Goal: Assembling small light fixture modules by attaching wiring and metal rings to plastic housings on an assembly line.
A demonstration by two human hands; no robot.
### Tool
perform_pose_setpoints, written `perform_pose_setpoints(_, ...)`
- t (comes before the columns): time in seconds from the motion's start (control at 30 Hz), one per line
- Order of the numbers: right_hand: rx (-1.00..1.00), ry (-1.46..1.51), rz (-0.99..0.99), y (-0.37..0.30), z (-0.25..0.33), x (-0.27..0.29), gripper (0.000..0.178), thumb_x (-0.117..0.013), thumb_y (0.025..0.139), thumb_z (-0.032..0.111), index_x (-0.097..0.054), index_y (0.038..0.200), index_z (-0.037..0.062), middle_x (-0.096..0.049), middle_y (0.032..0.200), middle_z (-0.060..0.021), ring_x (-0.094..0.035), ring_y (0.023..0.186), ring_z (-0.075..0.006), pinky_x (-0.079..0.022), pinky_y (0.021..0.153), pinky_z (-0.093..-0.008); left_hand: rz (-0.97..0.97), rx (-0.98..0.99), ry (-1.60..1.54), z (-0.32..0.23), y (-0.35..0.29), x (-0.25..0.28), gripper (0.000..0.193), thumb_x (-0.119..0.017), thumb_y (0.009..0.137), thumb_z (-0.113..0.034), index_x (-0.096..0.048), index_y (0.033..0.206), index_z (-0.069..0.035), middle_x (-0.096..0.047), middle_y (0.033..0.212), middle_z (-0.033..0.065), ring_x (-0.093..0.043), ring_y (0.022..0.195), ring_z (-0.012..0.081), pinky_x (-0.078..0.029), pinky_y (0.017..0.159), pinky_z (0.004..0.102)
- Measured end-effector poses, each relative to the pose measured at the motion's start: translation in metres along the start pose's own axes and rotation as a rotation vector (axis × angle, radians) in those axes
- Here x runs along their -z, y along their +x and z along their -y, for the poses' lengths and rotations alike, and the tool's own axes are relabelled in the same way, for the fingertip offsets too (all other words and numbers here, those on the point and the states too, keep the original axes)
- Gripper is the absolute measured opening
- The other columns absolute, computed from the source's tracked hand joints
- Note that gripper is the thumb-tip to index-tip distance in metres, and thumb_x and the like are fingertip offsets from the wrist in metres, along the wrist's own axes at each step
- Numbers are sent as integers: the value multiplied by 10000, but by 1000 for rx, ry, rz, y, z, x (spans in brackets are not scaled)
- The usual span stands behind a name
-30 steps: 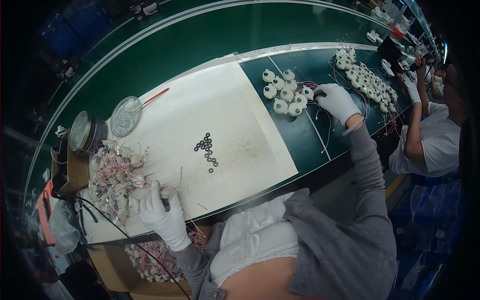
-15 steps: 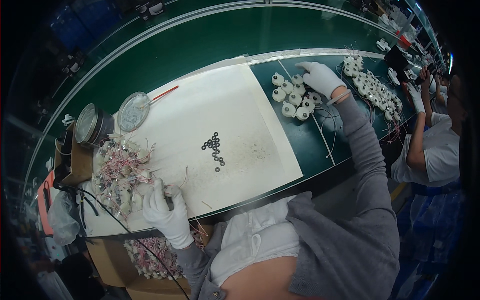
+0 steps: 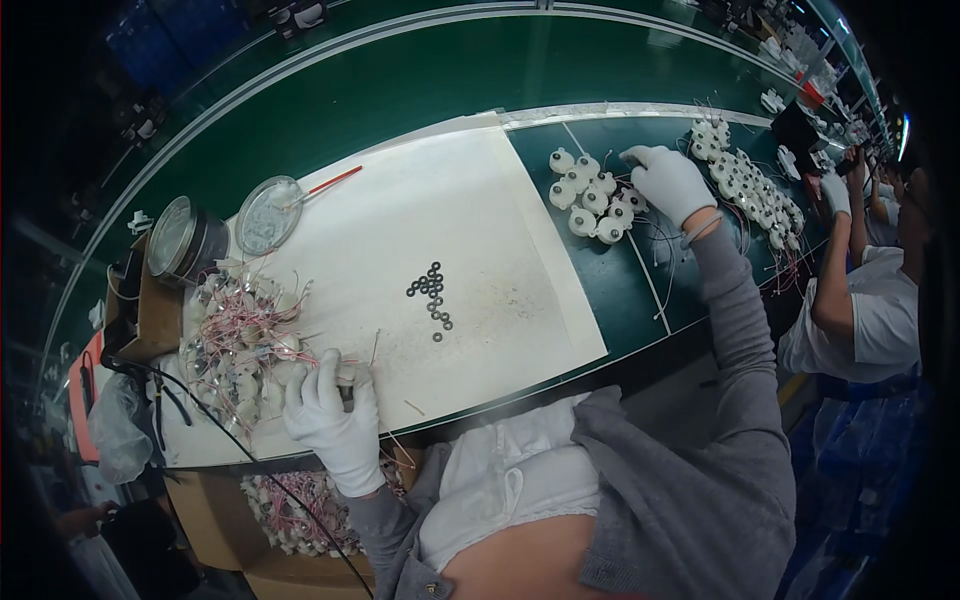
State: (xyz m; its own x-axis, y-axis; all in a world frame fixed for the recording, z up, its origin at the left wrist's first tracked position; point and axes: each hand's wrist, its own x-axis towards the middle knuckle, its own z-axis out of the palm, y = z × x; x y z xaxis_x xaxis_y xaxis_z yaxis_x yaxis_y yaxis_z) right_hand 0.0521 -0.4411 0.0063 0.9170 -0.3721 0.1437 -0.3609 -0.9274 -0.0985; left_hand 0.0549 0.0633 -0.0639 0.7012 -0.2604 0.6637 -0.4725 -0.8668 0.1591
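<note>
My left hand (image 3: 335, 425), in a white glove, is closed round a small pale motor (image 3: 347, 374) at the near left of the white sheet; the fingers hide most of it. Next to it lies a heap of motors with pink and white wires (image 3: 245, 340). At the far right my gloved right hand (image 3: 674, 186) hovers with thumb and fingers apart, and I see nothing between them. Just left of its fingertips sits a group of round white motors with dark centres (image 3: 594, 202). Small dark rings (image 3: 433, 285) lie loose mid-sheet.
A round clear dish (image 3: 268, 220) with a red stick (image 3: 333, 181) and a tin (image 3: 178, 243) stand at the back left. More white motors (image 3: 750, 185) lie right of my right hand. An open carton of wired parts (image 3: 300, 510) sits below the table edge. A co-worker (image 3: 860, 300) is at the right.
My right hand has drawn back a little to the right and nearer, away from the white motors. My left hand has barely shifted, still round the small motor.
</note>
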Motion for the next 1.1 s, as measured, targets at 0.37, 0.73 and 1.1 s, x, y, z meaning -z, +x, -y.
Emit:
perform_pose_setpoints(0.37,86,274,-133,-3,-3,-35,414,-561,962,101,-703,1349,127,-758,1123,-191,-728,988,-342,-574,913,-418,-30,-5,-36,3,-3,-5,482,-823,803,-155,-714,1264,-64,-723,974,107,-664,1034,389,-528,901,508)
perform_pose_setpoints(0.73,149,1660,108,-158,156,-6,491,-541,1056,245,-584,1463,-26,-725,1163,-144,-604,851,-104,-476,705,-218,-237,163,-108,-29,-17,24,554,-772,757,-121,-693,1301,-55,-649,1154,118,-634,1044,347,-524,880,450)
perform_pose_setpoints(1.1,112,2072,729,-203,281,-71,499,-418,1150,390,-496,1441,-8,-608,1329,-69,-563,1239,-170,-437,1083,-303,-311,-86,-253,-75,13,40,336,-726,789,-325,-730,1096,-188,-623,1055,16,-609,1036,228,-467,802,450)
